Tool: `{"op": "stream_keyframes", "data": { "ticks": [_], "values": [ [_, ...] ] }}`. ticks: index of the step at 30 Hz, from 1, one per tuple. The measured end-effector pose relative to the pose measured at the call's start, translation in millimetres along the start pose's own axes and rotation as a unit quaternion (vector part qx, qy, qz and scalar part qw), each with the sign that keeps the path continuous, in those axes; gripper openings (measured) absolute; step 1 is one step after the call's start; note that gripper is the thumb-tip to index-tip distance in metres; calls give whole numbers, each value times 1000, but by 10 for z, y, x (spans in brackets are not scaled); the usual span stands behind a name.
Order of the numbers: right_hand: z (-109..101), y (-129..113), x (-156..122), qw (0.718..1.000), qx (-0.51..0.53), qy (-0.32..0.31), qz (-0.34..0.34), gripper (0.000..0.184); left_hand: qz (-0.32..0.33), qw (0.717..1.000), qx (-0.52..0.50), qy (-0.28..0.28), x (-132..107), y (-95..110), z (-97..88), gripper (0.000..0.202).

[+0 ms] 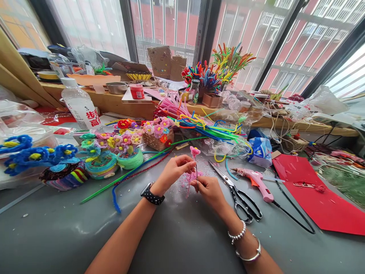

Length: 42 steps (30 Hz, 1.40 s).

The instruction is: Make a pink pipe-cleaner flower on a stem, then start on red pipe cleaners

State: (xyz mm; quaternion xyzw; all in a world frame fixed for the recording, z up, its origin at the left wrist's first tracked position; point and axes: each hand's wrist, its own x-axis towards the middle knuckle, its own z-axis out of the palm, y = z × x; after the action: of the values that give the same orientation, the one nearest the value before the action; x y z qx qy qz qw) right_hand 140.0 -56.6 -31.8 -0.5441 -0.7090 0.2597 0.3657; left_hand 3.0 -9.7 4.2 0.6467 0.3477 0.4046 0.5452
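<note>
A small pink pipe-cleaner flower stands upright on a thin stem over the grey table. My left hand, with a dotted black watch at the wrist, pinches the stem just under the bloom. Lower down, my right hand, wearing bead and silver bracelets, pinches the same stem together with a pink glittery strand that trails to the table. Pink glitter scraps lie beneath both hands.
Black-handled scissors and a pink glue gun with a black cord lie right of my hands, then a red sheet. Finished pipe-cleaner flower baskets, blue flowers, a water bottle and loose pipe cleaners crowd the back.
</note>
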Motion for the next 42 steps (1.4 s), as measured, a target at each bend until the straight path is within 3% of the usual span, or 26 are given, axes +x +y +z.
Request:
{"op": "stream_keyframes", "data": {
  "ticks": [9, 29, 42],
  "values": [
    [-32, -5, 6, 1000, -15, -23, 7, 42, -5, 1000, 6, -11, -2, 4, -7, 20],
    [-25, 9, 6, 1000, -12, 8, -12, 43, 6, 1000, 11, 0, 2, -16, -7, 21],
    [-55, 1, 9, 1000, -4, -7, -10, 46, 6, 1000, 10, 5, 6, -23, -11, 22]
  ]
}}
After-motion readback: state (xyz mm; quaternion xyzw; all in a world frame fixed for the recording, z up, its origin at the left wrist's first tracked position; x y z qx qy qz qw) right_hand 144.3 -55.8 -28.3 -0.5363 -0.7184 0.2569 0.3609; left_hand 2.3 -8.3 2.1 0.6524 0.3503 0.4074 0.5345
